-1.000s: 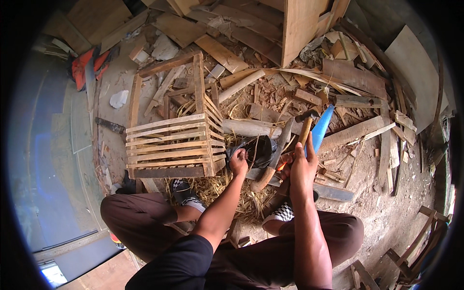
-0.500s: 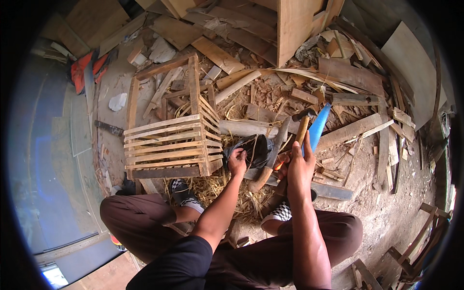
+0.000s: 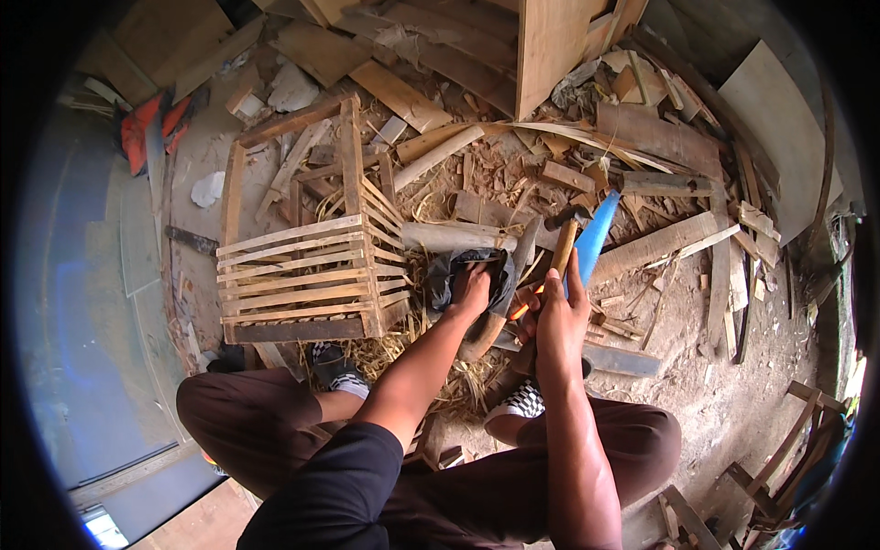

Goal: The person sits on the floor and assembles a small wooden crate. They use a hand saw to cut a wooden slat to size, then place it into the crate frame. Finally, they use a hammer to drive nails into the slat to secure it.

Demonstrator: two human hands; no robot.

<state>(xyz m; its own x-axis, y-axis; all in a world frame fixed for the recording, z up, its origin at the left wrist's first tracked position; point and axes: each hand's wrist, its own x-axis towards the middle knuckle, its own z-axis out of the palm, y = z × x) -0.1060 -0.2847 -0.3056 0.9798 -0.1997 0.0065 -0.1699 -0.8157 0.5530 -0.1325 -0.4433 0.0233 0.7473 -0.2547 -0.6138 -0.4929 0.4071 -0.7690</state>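
My left hand reaches into the mouth of a crumpled black plastic bag. The bag hides its fingertips. My right hand is closed round the wooden handle of a hammer, its dark head pointing away from me. Just beyond that hand slants a saw with a blue blade; orange shows near my fingers. Between my hands lies a curved blade with a worn wooden handle. A slatted wooden crate with an upright frame stands left of the bag.
Straw lies around my feet. Scrap boards, such as a long plank, and wood chips litter the ground beyond. Glass panes lie along the left side. A tall plywood sheet stands at the back, and a stick frame at lower right.
My left hand has moved right and away from me, from the bag's near edge into its opening. The right hand keeps its hold on the hammer. The whole view has shifted slightly.
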